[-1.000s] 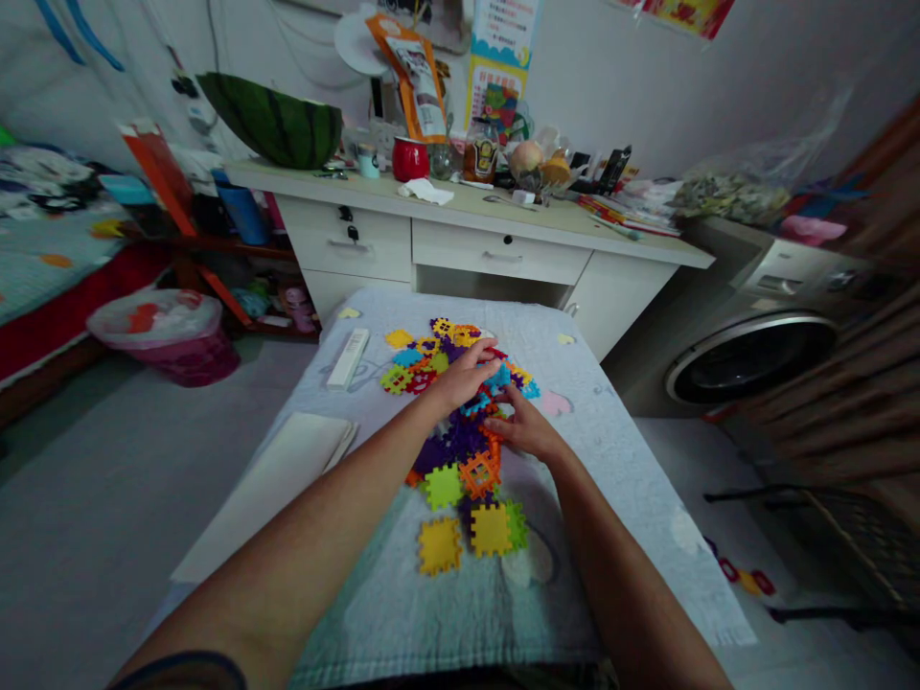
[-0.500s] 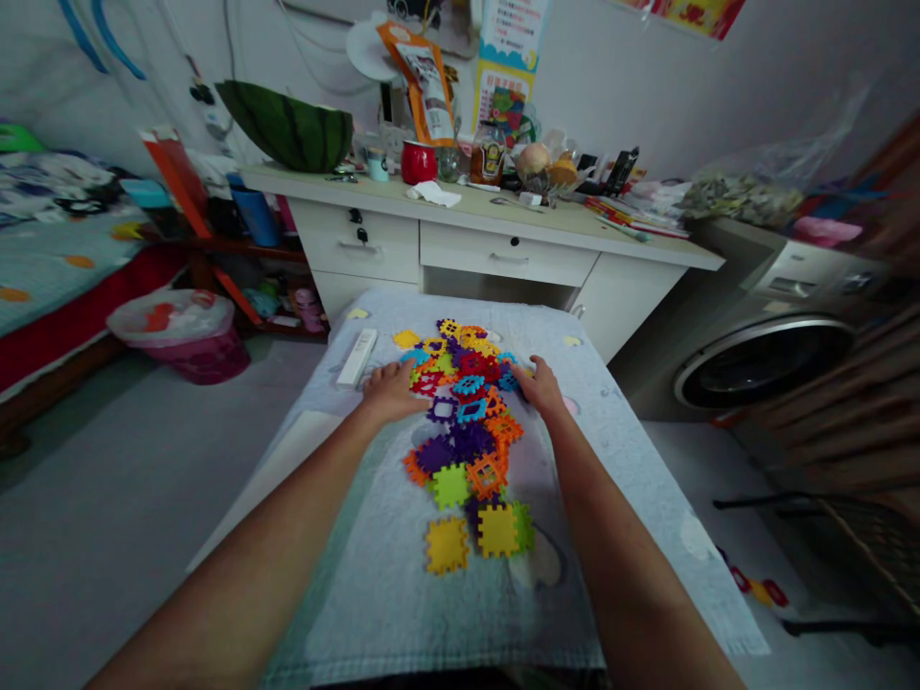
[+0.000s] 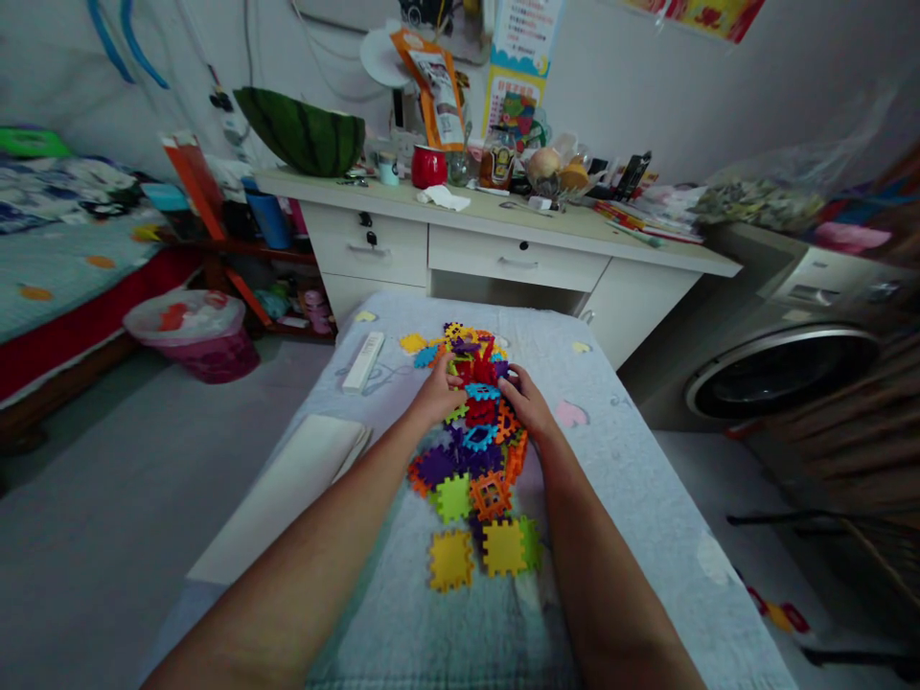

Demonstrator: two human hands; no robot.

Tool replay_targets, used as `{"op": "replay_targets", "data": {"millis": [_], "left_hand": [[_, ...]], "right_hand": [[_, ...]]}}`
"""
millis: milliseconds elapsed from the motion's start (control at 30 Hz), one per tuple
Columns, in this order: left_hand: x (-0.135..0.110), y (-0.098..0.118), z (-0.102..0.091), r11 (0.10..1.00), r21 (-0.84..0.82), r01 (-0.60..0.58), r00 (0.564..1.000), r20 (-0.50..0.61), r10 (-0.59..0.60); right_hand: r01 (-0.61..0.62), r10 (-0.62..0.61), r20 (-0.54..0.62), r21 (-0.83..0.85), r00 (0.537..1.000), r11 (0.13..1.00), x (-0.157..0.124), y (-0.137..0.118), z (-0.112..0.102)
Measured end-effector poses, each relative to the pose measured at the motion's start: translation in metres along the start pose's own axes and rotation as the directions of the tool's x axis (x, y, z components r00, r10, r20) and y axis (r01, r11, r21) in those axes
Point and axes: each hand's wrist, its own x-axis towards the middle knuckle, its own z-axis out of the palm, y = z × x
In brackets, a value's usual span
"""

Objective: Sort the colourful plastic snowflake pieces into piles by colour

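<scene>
A pile of colourful plastic interlocking tiles with notched edges lies along the middle of a cloth-covered table. My left hand [image 3: 437, 388] presses in from the left side, fingers curled against green and red tiles. From the right, my right hand [image 3: 526, 398] cups the pile with bent fingers near orange and purple tiles. Squeezed between both hands are red tiles [image 3: 483, 369], some tipped on edge, and a blue tile [image 3: 482, 392]. Nearer me lie a green tile [image 3: 452, 497], an orange window-shaped tile [image 3: 492, 494] and two yellow tiles [image 3: 451, 560]. My fingers hide some pieces.
A white strip-shaped box [image 3: 363, 362] and a white folded sheet [image 3: 287, 494] lie on the table's left side. Behind stands a white desk [image 3: 521, 264] holding a watermelon piece [image 3: 306, 134], a red cup [image 3: 428, 167] and jars. A washing machine [image 3: 783, 326] is at right.
Both hands have moved inward from the sides of the pile, bunching the tiles between them. Some red tiles now stand tilted. The view has shifted slightly.
</scene>
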Motion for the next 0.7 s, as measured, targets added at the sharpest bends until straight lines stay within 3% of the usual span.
{"op": "replay_targets", "data": {"millis": [67, 167, 267, 333, 400, 500, 567, 633, 700], "left_hand": [[0.001, 0.005, 0.009, 0.988, -0.15, 0.031, 0.999, 0.028, -0.027], [0.001, 0.017, 0.018, 0.976, -0.217, 0.011, 0.999, 0.048, 0.0], [-0.002, 0.034, 0.022, 0.95, -0.311, -0.006, 0.994, 0.105, 0.041], [-0.006, 0.043, 0.024, 0.888, -0.457, 0.04, 0.975, 0.211, 0.065], [-0.01, 0.049, 0.024, 0.871, -0.487, 0.057, 0.958, 0.272, 0.089], [-0.018, 0.05, 0.015, 0.942, -0.333, -0.04, 0.961, 0.246, 0.128], [-0.028, 0.047, 0.0, 0.985, -0.099, -0.139, 0.97, 0.184, 0.156], [-0.043, 0.042, -0.019, 0.959, 0.183, -0.215, 0.965, 0.188, 0.18], [-0.063, 0.036, -0.036, 0.873, 0.398, -0.283, 0.937, 0.308, 0.164]], "right_hand": [[-0.019, 0.015, 0.039, 0.128, 0.999, 0.992, -0.002, -0.002, -0.002], [-0.021, 0.011, 0.048, 0.213, 0.999, 0.977, -0.004, -0.007, -0.006], [-0.04, 0.047, -0.019, 0.279, 0.999, 0.959, -0.004, -0.007, -0.012], [-0.063, 0.092, -0.067, 0.351, 0.993, 0.934, -0.002, -0.003, -0.017], [-0.069, 0.126, -0.122, 0.391, 0.985, 0.918, 0.001, 0.003, -0.022], [-0.051, 0.124, -0.238, 0.291, 0.963, 0.955, 0.005, 0.014, -0.033], [-0.046, 0.078, -0.307, 0.109, 0.948, 0.993, 0.007, 0.02, -0.042], [-0.074, 0.037, -0.32, -0.105, 0.947, 0.992, 0.007, 0.023, -0.049], [-0.095, 0.018, -0.263, -0.28, 0.965, 0.955, 0.005, 0.022, -0.051]]}}
